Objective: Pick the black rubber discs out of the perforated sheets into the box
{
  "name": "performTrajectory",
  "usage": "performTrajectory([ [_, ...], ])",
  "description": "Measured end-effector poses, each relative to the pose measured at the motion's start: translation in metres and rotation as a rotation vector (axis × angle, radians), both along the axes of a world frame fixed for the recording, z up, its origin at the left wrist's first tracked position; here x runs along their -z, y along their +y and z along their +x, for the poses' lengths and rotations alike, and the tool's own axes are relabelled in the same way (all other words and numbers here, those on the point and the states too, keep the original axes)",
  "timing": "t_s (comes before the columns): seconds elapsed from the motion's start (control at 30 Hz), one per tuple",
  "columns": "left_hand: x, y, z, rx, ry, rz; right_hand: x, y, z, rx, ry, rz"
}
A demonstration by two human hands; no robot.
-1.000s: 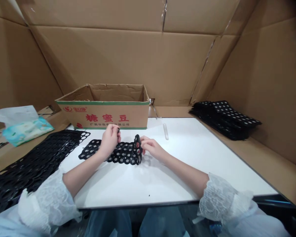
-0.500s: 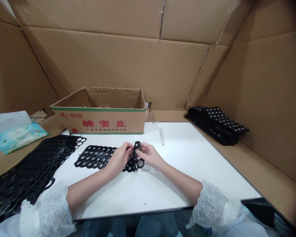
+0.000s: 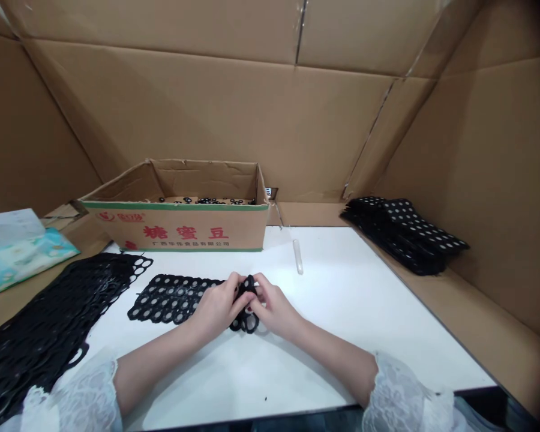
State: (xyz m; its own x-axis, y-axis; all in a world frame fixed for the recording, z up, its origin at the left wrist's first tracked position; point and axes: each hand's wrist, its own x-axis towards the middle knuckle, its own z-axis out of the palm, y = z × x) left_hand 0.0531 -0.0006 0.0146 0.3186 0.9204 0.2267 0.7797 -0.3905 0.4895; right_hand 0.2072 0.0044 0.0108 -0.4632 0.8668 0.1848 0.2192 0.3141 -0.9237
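A black sheet of joined rings [image 3: 173,299] lies flat on the white table, its right end bunched up between both hands. My left hand [image 3: 219,303] is closed on that end, thumb and fingers pinching the folded rings. Close against it, my right hand [image 3: 270,303] grips the same bunched end from the right. Several rings stick out below the fingertips. Part of the sheet is hidden behind my left hand, and I cannot make out the exact spot each fingertip presses.
A cardboard box [image 3: 193,227] with small black rings inside stands behind. Black ring sheets [image 3: 49,318] are piled at left near a tissue pack [image 3: 27,255]. Another stack of black sheets [image 3: 409,234] lies right. A clear small tube [image 3: 297,257] rests on the table [image 3: 342,300].
Both hands have drawn closer together over the bunched end, with my left thumb now crossing toward the right hand. The view has tilted slightly, showing rings inside the box.
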Motion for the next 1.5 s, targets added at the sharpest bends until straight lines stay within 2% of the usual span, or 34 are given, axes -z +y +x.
performTrajectory([
  [0.13, -0.004, 0.001, 0.0, 0.006, -0.013, -0.032, 0.002, -0.002, -0.003, -0.006, 0.03, -0.026],
  [0.3, -0.013, 0.008, 0.0, 0.182, -0.312, -0.205, 0.005, 0.003, -0.008, -0.041, 0.277, -0.269],
  [0.4, -0.013, 0.012, -0.001, 0.189, -0.439, -0.255, 0.003, 0.004, -0.01, -0.076, 0.356, -0.348],
  [0.57, -0.004, 0.011, -0.004, 0.14, -0.34, -0.203, 0.004, 0.001, -0.01, -0.079, 0.282, -0.335],
  [0.7, 0.005, 0.007, -0.007, 0.051, -0.205, -0.062, 0.003, -0.002, -0.007, -0.056, 0.222, -0.337],
  [0.8, 0.007, 0.005, -0.011, 0.08, -0.092, 0.006, 0.002, -0.002, -0.005, -0.068, 0.194, -0.327],
  [0.9, 0.003, 0.005, -0.013, 0.156, -0.08, -0.041, 0.003, 0.0, -0.004, -0.076, 0.218, -0.339],
  [1.07, -0.004, 0.005, -0.014, 0.165, -0.185, -0.201, 0.001, 0.005, -0.002, -0.15, 0.274, -0.345],
  [1.17, -0.005, 0.003, -0.012, 0.177, -0.245, -0.199, -0.001, 0.005, -0.003, -0.16, 0.254, -0.347],
  [1.27, -0.004, 0.001, -0.007, 0.166, -0.259, -0.22, -0.002, 0.002, -0.005, -0.125, 0.192, -0.258],
  [1.37, -0.003, 0.005, -0.008, 0.099, -0.343, -0.238, -0.002, 0.0, -0.007, -0.077, 0.174, -0.193],
  [1.5, -0.006, 0.024, -0.025, -0.208, -0.702, -0.124, -0.005, 0.002, -0.004, -0.025, 0.215, -0.245],
])
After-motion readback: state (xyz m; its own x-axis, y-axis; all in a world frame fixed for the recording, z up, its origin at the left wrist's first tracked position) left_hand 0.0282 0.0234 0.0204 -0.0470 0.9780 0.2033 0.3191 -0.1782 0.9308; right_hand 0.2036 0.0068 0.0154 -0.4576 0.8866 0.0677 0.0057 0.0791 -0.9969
